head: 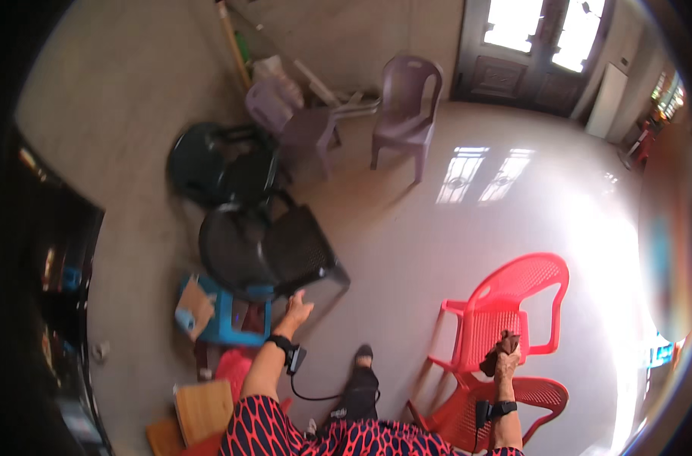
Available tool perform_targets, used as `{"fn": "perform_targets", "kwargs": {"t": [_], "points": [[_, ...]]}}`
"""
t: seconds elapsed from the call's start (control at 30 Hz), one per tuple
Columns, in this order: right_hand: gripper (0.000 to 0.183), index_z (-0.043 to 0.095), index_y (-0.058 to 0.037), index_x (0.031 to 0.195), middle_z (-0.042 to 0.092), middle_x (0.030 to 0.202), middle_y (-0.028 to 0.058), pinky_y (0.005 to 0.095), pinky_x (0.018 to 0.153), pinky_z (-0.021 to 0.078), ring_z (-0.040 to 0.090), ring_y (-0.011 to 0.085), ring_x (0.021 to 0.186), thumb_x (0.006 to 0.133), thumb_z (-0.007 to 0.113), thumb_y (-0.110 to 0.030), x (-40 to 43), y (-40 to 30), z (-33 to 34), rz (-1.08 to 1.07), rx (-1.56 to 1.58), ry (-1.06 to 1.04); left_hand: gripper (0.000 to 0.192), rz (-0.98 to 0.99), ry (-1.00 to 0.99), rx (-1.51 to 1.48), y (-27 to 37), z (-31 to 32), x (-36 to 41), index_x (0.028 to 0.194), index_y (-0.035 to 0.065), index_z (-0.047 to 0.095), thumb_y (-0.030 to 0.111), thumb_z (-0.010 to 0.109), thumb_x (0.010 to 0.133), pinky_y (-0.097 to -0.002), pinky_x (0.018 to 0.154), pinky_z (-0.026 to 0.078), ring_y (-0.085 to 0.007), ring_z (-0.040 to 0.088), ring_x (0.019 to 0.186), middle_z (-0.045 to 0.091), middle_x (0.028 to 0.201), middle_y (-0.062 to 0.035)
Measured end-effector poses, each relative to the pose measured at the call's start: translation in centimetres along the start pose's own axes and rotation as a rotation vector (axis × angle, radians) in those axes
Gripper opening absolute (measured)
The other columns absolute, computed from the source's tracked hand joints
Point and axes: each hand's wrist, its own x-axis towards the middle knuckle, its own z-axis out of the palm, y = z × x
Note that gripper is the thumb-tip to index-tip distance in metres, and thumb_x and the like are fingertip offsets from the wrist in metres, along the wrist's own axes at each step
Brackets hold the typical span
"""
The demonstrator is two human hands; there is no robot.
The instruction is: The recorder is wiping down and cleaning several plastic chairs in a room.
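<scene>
My right hand (508, 365) grips a crumpled brown cloth (502, 345) above the seat of a red plastic armchair (491, 336). Whether the cloth touches that seat cannot be told. A second red plastic chair (471, 404) stands closer to my body, partly behind my right forearm. My left hand (298, 312) holds nothing, its fingers apart, close to the front edge of a dark plastic armchair (297, 251). Contact between that hand and the chair is unclear. Below and left of the chair is a blue plastic stool (223, 316) with a torn piece of cardboard (195, 308) on it.
Another dark green chair (220, 165) and two purple plastic chairs (406, 114) (306, 128) stand farther off near the wall. Wooden boards (204, 410) and a pink item (233, 365) lie at lower left. A black glossy cabinet (50, 285) borders the left. Double doors (528, 57) are at the back.
</scene>
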Motion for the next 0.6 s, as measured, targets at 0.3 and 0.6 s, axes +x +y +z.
{"fn": "perform_targets", "kwargs": {"t": [0.3,0.6], "points": [[0.037,0.054,-0.0061,0.107,0.058,0.072,0.0059,0.0293,0.049,0.0505,0.058,0.0155,0.056,0.071,0.057,0.0,6.5,-1.2,12.3,0.042,-0.13,0.135,0.077,-0.136,-0.356,0.442,2.4,0.4,16.1,0.138,0.0147,0.03,0.044,0.061,0.074,-0.054,0.104,0.024,-0.0337,0.028,0.13,0.035,0.139,-0.0145],[0.043,0.054,-0.0039,0.108,0.061,0.087,0.0083,0.03,0.059,0.053,0.062,0.017,0.071,0.065,0.06,0.001,11.5,-1.8,14.1,-0.089,-0.214,0.232,0.049,0.038,-0.239,0.538,1.7,2.1,16.4,0.119,0.0204,0.046,0.03,0.066,0.075,-0.0495,0.098,0.028,-0.0314,0.039,0.119,0.049,0.119,-0.0122]]}}
